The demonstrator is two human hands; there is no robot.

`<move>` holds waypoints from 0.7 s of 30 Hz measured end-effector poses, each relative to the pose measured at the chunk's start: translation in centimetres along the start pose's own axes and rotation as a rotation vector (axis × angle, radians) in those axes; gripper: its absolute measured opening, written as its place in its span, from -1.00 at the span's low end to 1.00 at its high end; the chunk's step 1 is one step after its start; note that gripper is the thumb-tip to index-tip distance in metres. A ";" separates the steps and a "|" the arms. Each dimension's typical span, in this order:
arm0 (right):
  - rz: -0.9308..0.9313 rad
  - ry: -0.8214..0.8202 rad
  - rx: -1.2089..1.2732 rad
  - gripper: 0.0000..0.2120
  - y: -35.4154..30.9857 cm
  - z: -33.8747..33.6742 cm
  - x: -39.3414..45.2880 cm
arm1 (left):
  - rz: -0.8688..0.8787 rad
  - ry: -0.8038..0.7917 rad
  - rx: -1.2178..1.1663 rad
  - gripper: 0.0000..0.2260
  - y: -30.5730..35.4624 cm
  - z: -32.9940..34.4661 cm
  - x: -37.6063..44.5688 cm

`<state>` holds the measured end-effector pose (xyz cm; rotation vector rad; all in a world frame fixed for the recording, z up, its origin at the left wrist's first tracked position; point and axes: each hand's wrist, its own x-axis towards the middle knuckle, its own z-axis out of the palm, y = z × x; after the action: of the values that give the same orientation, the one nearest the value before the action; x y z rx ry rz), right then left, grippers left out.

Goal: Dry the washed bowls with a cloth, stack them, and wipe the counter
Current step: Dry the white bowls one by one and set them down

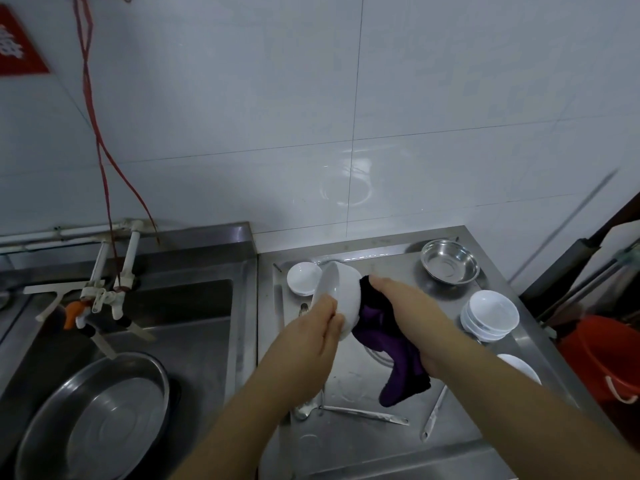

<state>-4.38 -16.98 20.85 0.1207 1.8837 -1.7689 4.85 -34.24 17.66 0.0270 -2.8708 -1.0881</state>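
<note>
Our left hand (320, 327) curls its fingers around a bowl's lower rim, forearm rising from below. Our right hand (412, 306) stretches flat, fingers extended, thumb tucked out of sight.

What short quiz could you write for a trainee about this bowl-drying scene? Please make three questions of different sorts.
1. True or false: the left hand holds the white bowl on its side.
2. What colour is the cloth that the right hand presses against the bowl? A) red B) purple C) white
3. Fill in: the stack of white bowls stands on the counter, nearer to us than the empty ____ bowl.

Key: 1 true; 2 B; 3 steel
</note>
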 end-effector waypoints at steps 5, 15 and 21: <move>0.219 -0.182 -0.023 -0.34 0.7 -1.1 0.2 | 0.208 -0.070 0.244 -0.80 0.3 0.9 0.3; 0.319 -0.217 0.227 -0.58 4.5 -2.5 -0.2 | 0.189 0.115 0.230 -0.70 0.6 2.9 -0.4; 0.276 -0.134 0.202 -0.54 5.4 -4.6 0.0 | -0.413 0.177 -0.574 -0.79 0.7 4.3 1.2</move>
<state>-3.57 -11.93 15.98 0.3133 1.5125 -1.7249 3.35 -30.92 15.02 0.6649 -2.3486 -1.8318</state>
